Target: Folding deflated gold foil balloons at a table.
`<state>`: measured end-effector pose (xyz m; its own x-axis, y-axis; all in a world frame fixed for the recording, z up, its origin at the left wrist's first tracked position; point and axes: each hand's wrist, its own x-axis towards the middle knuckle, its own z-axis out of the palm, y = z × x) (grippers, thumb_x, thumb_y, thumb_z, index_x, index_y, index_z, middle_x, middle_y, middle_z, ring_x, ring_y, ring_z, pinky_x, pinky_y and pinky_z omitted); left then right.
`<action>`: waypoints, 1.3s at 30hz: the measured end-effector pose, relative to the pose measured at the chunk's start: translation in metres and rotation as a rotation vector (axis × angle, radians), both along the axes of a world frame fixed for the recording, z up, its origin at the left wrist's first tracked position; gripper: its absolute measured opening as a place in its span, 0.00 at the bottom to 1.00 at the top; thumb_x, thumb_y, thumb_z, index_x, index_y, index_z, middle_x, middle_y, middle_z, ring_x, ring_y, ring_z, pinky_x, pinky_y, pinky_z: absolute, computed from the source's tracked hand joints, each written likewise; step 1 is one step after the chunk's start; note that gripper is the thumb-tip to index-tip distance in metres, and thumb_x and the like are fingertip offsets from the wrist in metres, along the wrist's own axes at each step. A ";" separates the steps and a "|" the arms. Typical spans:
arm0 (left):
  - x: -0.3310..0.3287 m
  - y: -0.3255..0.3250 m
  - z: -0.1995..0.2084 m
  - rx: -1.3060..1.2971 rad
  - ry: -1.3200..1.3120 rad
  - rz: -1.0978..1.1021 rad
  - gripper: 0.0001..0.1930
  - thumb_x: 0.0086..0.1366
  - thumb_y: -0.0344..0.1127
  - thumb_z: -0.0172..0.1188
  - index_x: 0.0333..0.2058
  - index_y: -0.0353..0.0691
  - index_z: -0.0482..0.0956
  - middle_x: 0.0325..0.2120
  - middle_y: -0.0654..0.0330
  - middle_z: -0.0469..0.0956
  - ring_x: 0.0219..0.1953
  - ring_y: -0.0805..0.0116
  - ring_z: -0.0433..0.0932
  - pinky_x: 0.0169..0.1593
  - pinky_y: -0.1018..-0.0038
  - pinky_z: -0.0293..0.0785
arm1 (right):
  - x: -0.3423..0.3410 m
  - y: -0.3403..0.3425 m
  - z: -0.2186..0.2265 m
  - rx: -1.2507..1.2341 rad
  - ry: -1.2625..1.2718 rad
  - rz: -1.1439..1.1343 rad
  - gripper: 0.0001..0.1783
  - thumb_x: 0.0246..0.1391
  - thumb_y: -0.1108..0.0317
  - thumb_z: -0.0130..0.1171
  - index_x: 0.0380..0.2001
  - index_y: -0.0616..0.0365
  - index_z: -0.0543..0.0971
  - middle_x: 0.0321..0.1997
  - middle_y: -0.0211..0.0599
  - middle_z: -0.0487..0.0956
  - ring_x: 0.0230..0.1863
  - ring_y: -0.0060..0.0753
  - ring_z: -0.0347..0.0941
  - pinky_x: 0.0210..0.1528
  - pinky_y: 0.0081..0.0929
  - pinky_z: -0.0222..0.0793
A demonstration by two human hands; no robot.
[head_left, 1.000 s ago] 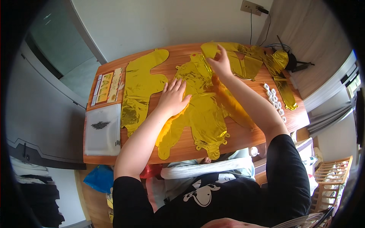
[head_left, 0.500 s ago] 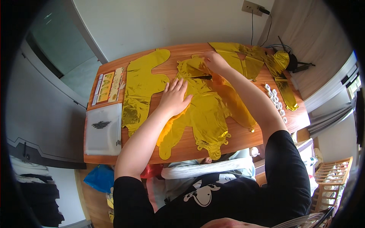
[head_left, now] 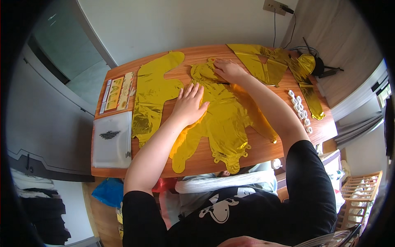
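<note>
A flat gold foil balloon [head_left: 224,119] lies spread across the middle of the wooden counter [head_left: 263,146], pinned under both hands. The left hand [head_left: 190,105] rests palm-down on it, its grip spread flat; the right hand [head_left: 228,70] presses the balloon's far edge, fingers extended. Another gold balloon [head_left: 154,92] lies just left of the left hand; small white rings [head_left: 300,111] sit right of the right forearm.

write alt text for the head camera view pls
Seen from above, a person's left hand presses flat on deflated gold foil balloons on a wooden table, while the right hand touches their far edge.
</note>
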<state>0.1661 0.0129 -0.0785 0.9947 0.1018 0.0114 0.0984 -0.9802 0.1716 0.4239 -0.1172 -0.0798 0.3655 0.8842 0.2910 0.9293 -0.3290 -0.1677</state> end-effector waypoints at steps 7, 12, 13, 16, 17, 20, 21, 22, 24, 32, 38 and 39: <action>-0.004 0.003 0.000 0.004 0.009 0.008 0.38 0.79 0.59 0.38 0.76 0.38 0.49 0.78 0.49 0.47 0.80 0.54 0.42 0.80 0.52 0.34 | -0.021 0.001 0.004 -0.191 0.033 -0.097 0.40 0.70 0.38 0.43 0.73 0.56 0.63 0.79 0.45 0.59 0.81 0.46 0.50 0.79 0.55 0.46; -0.002 0.001 -0.001 0.003 -0.003 0.001 0.38 0.79 0.58 0.39 0.76 0.38 0.50 0.78 0.49 0.47 0.80 0.54 0.42 0.80 0.52 0.35 | -0.022 0.000 -0.005 -0.224 0.003 -0.139 0.47 0.70 0.31 0.37 0.78 0.55 0.53 0.83 0.41 0.53 0.83 0.44 0.43 0.81 0.53 0.39; -0.002 0.001 -0.001 0.000 -0.011 -0.002 0.38 0.79 0.58 0.39 0.76 0.38 0.50 0.78 0.49 0.47 0.80 0.55 0.42 0.80 0.52 0.35 | -0.023 0.000 -0.006 -0.234 -0.035 -0.159 0.48 0.70 0.30 0.35 0.78 0.54 0.52 0.83 0.40 0.51 0.83 0.43 0.42 0.81 0.52 0.38; -0.003 0.002 0.000 -0.004 -0.007 0.006 0.38 0.78 0.58 0.40 0.76 0.38 0.50 0.78 0.49 0.47 0.80 0.54 0.42 0.80 0.52 0.35 | -0.027 0.003 -0.001 -0.271 -0.052 -0.182 0.49 0.69 0.28 0.33 0.79 0.52 0.50 0.84 0.39 0.49 0.84 0.42 0.39 0.82 0.51 0.36; -0.003 0.002 -0.001 -0.002 -0.010 0.004 0.38 0.78 0.58 0.40 0.76 0.38 0.50 0.78 0.49 0.47 0.80 0.54 0.42 0.80 0.52 0.35 | -0.028 0.004 0.001 -0.299 -0.034 -0.188 0.49 0.69 0.28 0.32 0.79 0.51 0.49 0.84 0.39 0.49 0.84 0.41 0.39 0.82 0.51 0.36; -0.002 0.002 -0.002 0.007 -0.032 0.011 0.38 0.78 0.59 0.42 0.76 0.40 0.51 0.78 0.52 0.48 0.80 0.56 0.44 0.80 0.53 0.36 | -0.027 0.003 0.005 -0.291 0.067 -0.192 0.50 0.68 0.26 0.31 0.79 0.50 0.49 0.84 0.38 0.48 0.84 0.41 0.37 0.82 0.52 0.33; -0.001 0.001 -0.001 0.007 -0.023 0.014 0.39 0.78 0.59 0.42 0.76 0.40 0.50 0.78 0.52 0.48 0.80 0.56 0.43 0.80 0.54 0.36 | -0.024 -0.004 0.005 -0.294 0.059 -0.203 0.50 0.68 0.26 0.31 0.79 0.50 0.49 0.84 0.38 0.48 0.84 0.41 0.37 0.82 0.52 0.33; 0.001 -0.001 0.000 0.006 -0.014 0.014 0.39 0.78 0.60 0.42 0.76 0.41 0.50 0.78 0.52 0.47 0.80 0.56 0.43 0.80 0.54 0.36 | -0.021 -0.011 0.004 -0.068 0.226 -0.167 0.49 0.68 0.27 0.34 0.79 0.51 0.50 0.83 0.42 0.49 0.84 0.43 0.40 0.81 0.52 0.38; 0.000 0.000 0.000 0.006 -0.006 0.017 0.39 0.78 0.60 0.41 0.76 0.41 0.49 0.78 0.52 0.47 0.80 0.57 0.42 0.80 0.54 0.35 | -0.022 -0.021 0.008 0.155 0.384 -0.120 0.49 0.69 0.29 0.38 0.79 0.52 0.51 0.83 0.45 0.50 0.83 0.45 0.42 0.81 0.51 0.42; -0.001 0.003 -0.005 0.009 0.015 0.025 0.39 0.78 0.61 0.39 0.77 0.42 0.48 0.78 0.53 0.45 0.80 0.58 0.40 0.80 0.55 0.34 | -0.084 -0.160 0.027 0.027 0.339 -0.393 0.38 0.68 0.42 0.56 0.69 0.57 0.65 0.60 0.55 0.75 0.60 0.49 0.75 0.62 0.40 0.71; -0.001 0.003 -0.003 0.038 0.023 0.026 0.39 0.78 0.61 0.39 0.77 0.42 0.47 0.78 0.53 0.46 0.80 0.58 0.41 0.80 0.55 0.34 | -0.117 -0.214 0.085 -0.276 0.766 -0.640 0.28 0.67 0.53 0.61 0.62 0.60 0.74 0.47 0.42 0.81 0.45 0.32 0.78 0.49 0.29 0.73; 0.001 0.002 -0.003 0.038 0.024 0.024 0.39 0.78 0.61 0.39 0.77 0.42 0.47 0.78 0.53 0.46 0.80 0.58 0.41 0.80 0.55 0.34 | -0.105 -0.222 0.079 -0.317 0.904 -0.602 0.24 0.67 0.55 0.61 0.58 0.61 0.77 0.45 0.39 0.82 0.43 0.28 0.78 0.47 0.26 0.73</action>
